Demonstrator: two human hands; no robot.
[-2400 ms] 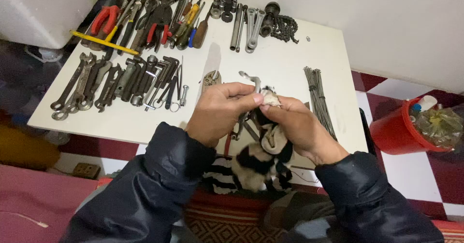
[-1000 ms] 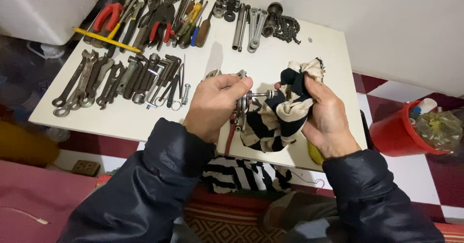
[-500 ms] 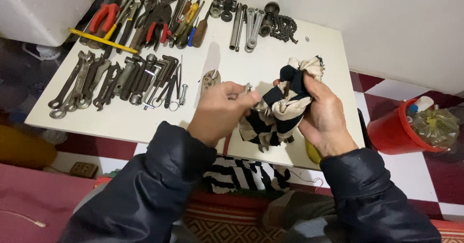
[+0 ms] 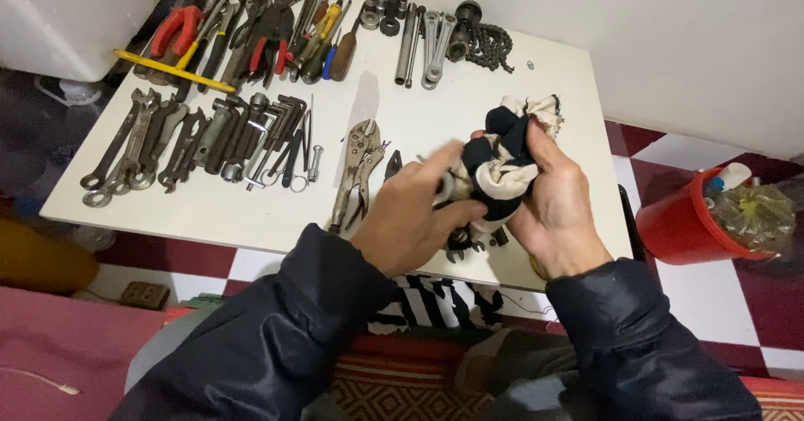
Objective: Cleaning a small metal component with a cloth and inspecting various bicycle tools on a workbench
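Observation:
Over the front edge of the white table (image 4: 251,211), my right hand (image 4: 557,199) is clenched around a bunched black and cream rag (image 4: 507,157). My left hand (image 4: 414,216) presses against the rag from the left, fingers closed on a small metal wrench (image 4: 444,191) that is mostly buried in the cloth. Dark tool ends (image 4: 465,241) show on the table just under both hands. Grey locking pliers (image 4: 356,170) lie left of my left hand.
A row of spanners and hex keys (image 4: 184,140) lies at the left. Pliers and screwdrivers (image 4: 268,36) lie behind it, with sockets, bars and a chain (image 4: 481,44) at the back. A red bucket (image 4: 678,224) stands on the checked floor, right. Striped cloth (image 4: 435,304) lies on my lap.
The rag was lifted from near the table edge up into my right hand. My left hand, which held the metal tool out from the rag, has brought it back against the cloth.

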